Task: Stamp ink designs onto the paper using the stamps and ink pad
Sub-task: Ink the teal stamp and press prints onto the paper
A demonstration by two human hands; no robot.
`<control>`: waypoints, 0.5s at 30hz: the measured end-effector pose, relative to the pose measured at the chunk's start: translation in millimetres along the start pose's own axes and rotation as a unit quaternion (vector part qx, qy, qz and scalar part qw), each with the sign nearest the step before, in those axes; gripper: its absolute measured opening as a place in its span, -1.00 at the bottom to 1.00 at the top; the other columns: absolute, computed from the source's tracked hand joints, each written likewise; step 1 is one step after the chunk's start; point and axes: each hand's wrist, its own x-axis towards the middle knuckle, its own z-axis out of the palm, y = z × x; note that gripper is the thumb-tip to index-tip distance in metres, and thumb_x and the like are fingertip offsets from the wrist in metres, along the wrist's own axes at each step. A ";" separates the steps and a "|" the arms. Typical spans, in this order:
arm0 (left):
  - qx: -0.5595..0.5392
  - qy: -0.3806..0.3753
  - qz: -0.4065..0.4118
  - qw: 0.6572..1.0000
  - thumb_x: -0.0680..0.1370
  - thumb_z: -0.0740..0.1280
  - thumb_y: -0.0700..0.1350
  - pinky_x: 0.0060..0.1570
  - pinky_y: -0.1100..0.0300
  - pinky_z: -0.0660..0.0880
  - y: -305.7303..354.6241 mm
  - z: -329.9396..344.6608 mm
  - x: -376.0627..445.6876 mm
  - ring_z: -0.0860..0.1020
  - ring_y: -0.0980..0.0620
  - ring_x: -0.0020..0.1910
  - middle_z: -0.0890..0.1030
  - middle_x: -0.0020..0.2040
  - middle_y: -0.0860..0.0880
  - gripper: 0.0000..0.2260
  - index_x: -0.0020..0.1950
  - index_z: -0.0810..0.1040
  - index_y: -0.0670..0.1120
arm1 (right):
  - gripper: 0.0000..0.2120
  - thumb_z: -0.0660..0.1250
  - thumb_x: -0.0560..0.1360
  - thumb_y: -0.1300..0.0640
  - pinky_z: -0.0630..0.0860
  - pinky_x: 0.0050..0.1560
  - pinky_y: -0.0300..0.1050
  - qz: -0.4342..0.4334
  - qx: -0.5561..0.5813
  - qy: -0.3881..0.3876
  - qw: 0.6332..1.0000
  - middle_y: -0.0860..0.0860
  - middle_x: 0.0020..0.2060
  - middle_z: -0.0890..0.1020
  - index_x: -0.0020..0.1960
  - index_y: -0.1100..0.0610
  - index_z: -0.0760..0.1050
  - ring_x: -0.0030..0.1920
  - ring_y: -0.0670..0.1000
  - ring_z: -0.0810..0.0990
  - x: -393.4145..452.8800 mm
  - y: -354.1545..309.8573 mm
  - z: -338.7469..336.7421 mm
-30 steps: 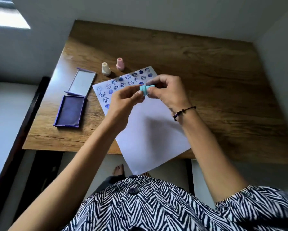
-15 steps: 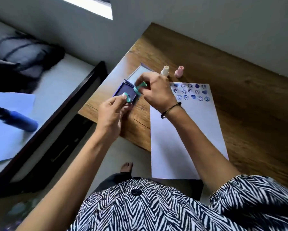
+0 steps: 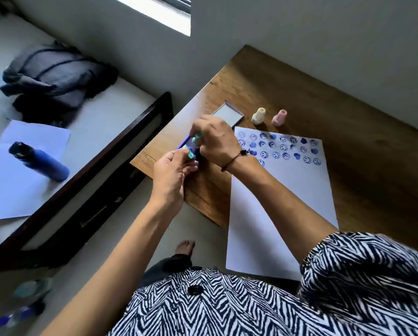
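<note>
My right hand (image 3: pixel 215 139) pinches the teal stamp (image 3: pixel 197 137) over the ink pad (image 3: pixel 191 144) at the desk's (image 3: pixel 324 112) nine o'clock edge; my left hand (image 3: pixel 171 170) pinches its teal cap (image 3: pixel 188 151). A tilted press risks patchy ink and smudges on the paper (image 3: pixel 280 202).

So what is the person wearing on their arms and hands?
The right hand has a thin dark cord bracelet at the wrist. The left hand wears nothing. Both forearms are bare, and a black-and-white zigzag sleeve covers the right upper arm.
</note>
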 end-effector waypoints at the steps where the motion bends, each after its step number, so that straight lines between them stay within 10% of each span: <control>1: -0.002 -0.002 0.000 1.000 0.50 0.25 -0.26 -0.41 0.37 0.52 0.0 0.1 0.0 0.53 0.15 -0.49 0.59 -0.54 0.05 -0.80 -0.32 0.53 -0.13 | -0.83 0.27 0.39 0.35 0.40 -0.16 -0.04 -0.007 -0.007 0.000 1.000 0.26 -0.05 0.58 -0.04 0.27 0.54 -0.02 0.22 0.52 -1.3 0.1 0.5; 15: 0.004 0.002 -0.003 1.000 0.50 0.24 -0.24 -0.35 0.34 0.51 3.8 3.5 -5.6 0.52 0.15 -0.47 0.55 -0.36 -0.07 -0.82 -0.30 0.53 -0.13 | -0.80 0.28 0.37 0.33 0.44 -0.10 -0.01 0.007 -0.002 -0.060 0.998 0.22 -0.01 0.57 -0.03 0.23 0.55 0.01 0.21 0.53 1.8 0.4 -5.0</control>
